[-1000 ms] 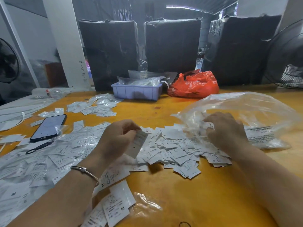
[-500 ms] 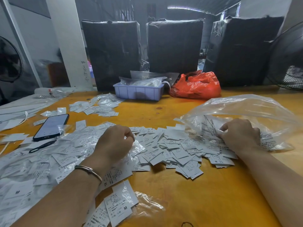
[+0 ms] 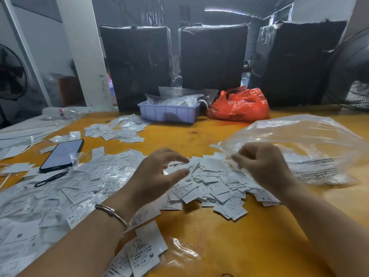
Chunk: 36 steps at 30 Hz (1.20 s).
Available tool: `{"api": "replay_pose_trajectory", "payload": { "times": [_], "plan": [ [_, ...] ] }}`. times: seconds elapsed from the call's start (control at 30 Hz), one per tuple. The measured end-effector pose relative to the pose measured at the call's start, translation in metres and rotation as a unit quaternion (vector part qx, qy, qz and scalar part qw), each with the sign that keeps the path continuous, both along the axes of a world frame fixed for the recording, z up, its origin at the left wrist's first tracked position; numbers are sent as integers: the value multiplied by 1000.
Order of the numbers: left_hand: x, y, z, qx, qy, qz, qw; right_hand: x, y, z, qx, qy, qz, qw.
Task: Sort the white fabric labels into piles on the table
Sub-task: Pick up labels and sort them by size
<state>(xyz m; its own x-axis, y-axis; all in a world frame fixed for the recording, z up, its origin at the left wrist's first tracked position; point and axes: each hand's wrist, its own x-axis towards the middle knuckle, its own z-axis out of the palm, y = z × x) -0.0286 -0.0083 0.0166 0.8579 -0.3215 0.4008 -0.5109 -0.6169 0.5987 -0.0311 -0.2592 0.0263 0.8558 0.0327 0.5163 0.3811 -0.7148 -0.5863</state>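
Note:
White fabric labels lie in a loose heap in the middle of the yellow table. A wider spread of labels covers the left side, and a small pile lies further back. A short stack marked M sits near the front edge. My left hand hovers over the heap with fingers and thumb apart, holding nothing. My right hand is at the mouth of a clear plastic bag. Its fingers are curled and blurred, so what they hold is unclear.
A phone and a black loop lie among the left labels. At the back stand a blue tray, a red plastic bag and black wrapped bundles. A fan stands at the right edge.
My left hand let go of the label it held, dropped to the pile, then lifted and opened. My right hand came back from inside the bag to its mouth.

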Motion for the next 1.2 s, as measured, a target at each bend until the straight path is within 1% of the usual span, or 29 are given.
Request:
{"api": "replay_pose_trajectory", "payload": {
  "times": [0.07,0.13,0.23,0.33,0.37,0.4,0.43,0.47,0.5,0.53,0.57,0.63,0.7,0.77,0.83,0.97,1.07,1.2],
  "plan": [
    [-2,-4,1,-22,30,-42,998,-9,19,0,62,54,132,988],
    [-5,-7,2,-41,59,-79,994,-14,30,-2,102,94,209,968],
    [-5,-9,4,-71,103,-117,985,-16,37,-7,98,130,256,953],
    [-5,-10,3,-102,97,-115,983,-15,38,-8,119,160,270,942],
    [-5,-10,3,-112,95,-108,983,-14,35,-7,124,157,258,945],
    [-5,-9,3,-119,95,-98,983,-11,32,-6,118,139,232,955],
    [-4,-8,3,-123,99,-86,984,-8,26,-6,90,106,184,973],
    [-4,-6,2,-126,103,-72,984,-5,20,-6,33,66,115,991],
    [-3,-5,3,-128,108,-57,984,-3,14,-6,-36,40,40,998],
    [-3,-4,2,-129,112,-46,984,-2,9,-6,-96,38,-24,994],
    [-2,-4,2,-129,115,-37,984,-2,6,-6,-139,57,-74,986],
    [-3,-4,2,-126,123,-24,984,-1,5,-7,-197,99,-138,965],
    [-3,-4,2,-125,134,-19,983,0,7,-7,-229,111,-169,952],
    [-5,-5,4,-127,142,-17,982,1,11,-9,-228,117,-167,952],
    [-6,-5,5,-130,148,-16,980,2,14,-12,-200,128,-141,961],
    [-7,-5,6,-158,163,-23,974,3,15,-14,-114,142,-98,978],
    [-7,-6,5,-168,167,-28,971,4,13,-14,-6,166,-68,984],
    [-4,-5,2,-163,149,-22,975,4,5,-6,164,167,-4,972]
  ]
}}
